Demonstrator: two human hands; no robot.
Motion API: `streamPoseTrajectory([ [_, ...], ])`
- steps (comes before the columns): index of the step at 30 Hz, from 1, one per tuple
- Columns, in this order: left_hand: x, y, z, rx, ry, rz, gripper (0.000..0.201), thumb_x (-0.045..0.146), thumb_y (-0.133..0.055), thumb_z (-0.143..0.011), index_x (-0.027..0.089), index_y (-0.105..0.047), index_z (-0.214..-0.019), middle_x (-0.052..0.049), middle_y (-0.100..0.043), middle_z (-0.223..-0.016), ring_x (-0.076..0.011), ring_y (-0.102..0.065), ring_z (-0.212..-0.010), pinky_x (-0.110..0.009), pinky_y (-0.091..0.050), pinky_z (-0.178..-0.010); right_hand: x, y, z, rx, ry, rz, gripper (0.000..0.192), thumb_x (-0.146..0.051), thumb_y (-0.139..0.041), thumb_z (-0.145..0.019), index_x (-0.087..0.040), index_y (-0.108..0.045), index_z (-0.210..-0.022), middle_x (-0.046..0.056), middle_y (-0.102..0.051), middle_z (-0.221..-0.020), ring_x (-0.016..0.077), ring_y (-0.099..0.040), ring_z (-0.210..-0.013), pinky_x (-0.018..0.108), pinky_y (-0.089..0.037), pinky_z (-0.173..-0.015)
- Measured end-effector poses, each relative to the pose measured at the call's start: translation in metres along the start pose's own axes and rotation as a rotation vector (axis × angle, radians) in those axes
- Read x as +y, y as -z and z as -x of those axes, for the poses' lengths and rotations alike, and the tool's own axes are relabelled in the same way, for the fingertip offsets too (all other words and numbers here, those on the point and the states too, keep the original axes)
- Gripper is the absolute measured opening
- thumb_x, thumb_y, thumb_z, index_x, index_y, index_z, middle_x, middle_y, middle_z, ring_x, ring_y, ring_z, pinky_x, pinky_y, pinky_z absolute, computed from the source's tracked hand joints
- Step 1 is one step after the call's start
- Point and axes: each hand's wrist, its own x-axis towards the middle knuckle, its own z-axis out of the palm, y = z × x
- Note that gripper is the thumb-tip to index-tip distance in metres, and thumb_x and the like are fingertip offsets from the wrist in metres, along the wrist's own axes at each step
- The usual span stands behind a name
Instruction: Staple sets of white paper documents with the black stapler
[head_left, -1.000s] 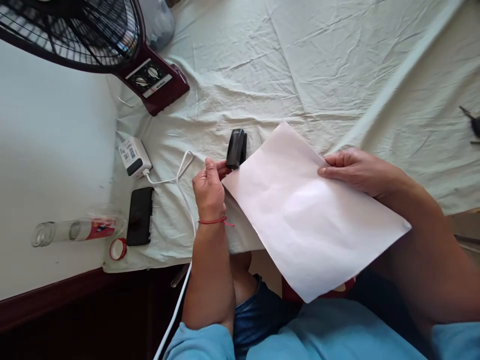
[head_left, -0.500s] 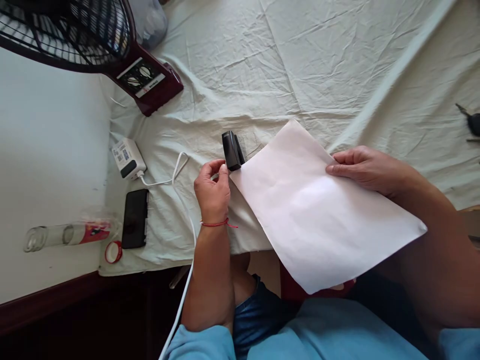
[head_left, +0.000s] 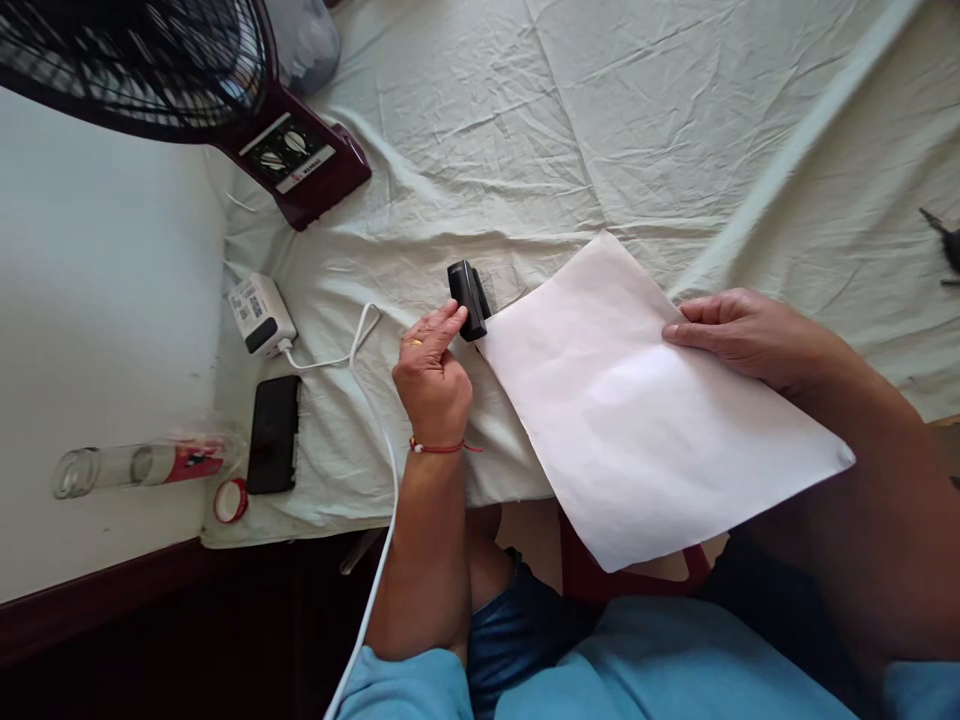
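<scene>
A small black stapler [head_left: 468, 292] sits on the cloth, its lower end at the left corner of a white paper sheet [head_left: 645, 410]. My left hand [head_left: 435, 375] is beside it, fingers stretched out together and their tips touching its left side. The thumb is folded lower down and does not wrap round the stapler. On the other side, my right hand [head_left: 739, 328] is closed on the sheet's upper right edge, thumb on top and fingers underneath. The lower part of the sheet reaches past the table edge, above my lap.
A dark red fan [head_left: 322, 165] stands at the upper left. A white adapter [head_left: 261, 315] with a white cable [head_left: 375, 400], a black phone [head_left: 273, 435], a red cap [head_left: 230, 500] and a glass bottle [head_left: 142, 465] lie left. Keys [head_left: 949, 240] lie far right on the cloth [head_left: 480, 130].
My left fingers have unfolded from a pinch near the sheet's corner and moved up onto the stapler's side. The sheet and my right hand have shifted slightly right.
</scene>
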Motion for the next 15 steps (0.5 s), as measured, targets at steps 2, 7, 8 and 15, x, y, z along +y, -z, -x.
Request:
streamPoseTrajectory([
  [2,-0.002,-0.001,0.002,-0.022,-0.016,-0.063,0.061,-0.003,-0.052,-0.083,0.032,-0.089,-0.118,0.001,-0.083,-0.134,-0.0245,-0.073,-0.134,-0.050,-0.048,-0.130,-0.001,-0.001,0.001,-0.003,0.002,-0.014,0.014,-0.034,-0.079,-0.088,-0.020,-0.080,-0.089,0.014,-0.082,-0.087,0.0231,-0.073,-0.061,0.029,-0.057,-0.047],
  [7,-0.003,-0.003,0.004,-0.047,-0.010,-0.113,0.061,-0.003,-0.053,-0.084,0.030,-0.088,-0.121,-0.002,-0.082,-0.137,-0.0256,-0.076,-0.131,-0.050,-0.051,-0.127,-0.004,-0.004,0.003,-0.018,-0.005,-0.040,0.012,-0.030,-0.075,-0.093,-0.019,-0.079,-0.089,0.014,-0.081,-0.087,0.0210,-0.073,-0.061,0.026,-0.055,-0.047],
  [8,-0.002,-0.004,0.004,-0.041,-0.008,-0.096,0.057,-0.001,-0.054,-0.086,0.029,-0.088,-0.120,-0.002,-0.082,-0.136,-0.0251,-0.076,-0.131,-0.049,-0.052,-0.127,-0.004,-0.004,0.003,-0.023,-0.003,-0.040,0.011,-0.029,-0.074,-0.093,-0.020,-0.079,-0.090,0.013,-0.081,-0.086,0.0208,-0.072,-0.061,0.026,-0.055,-0.048],
  [15,0.007,-0.006,0.011,0.037,0.126,0.045,0.039,0.018,-0.064,-0.097,0.026,-0.079,-0.132,-0.008,-0.078,-0.143,-0.0239,-0.074,-0.130,-0.042,-0.059,-0.115,-0.009,0.000,0.006,0.296,0.172,-0.136,0.013,-0.026,-0.074,-0.096,-0.020,-0.082,-0.105,0.006,-0.079,-0.086,0.0146,-0.066,-0.061,0.025,-0.051,-0.053],
])
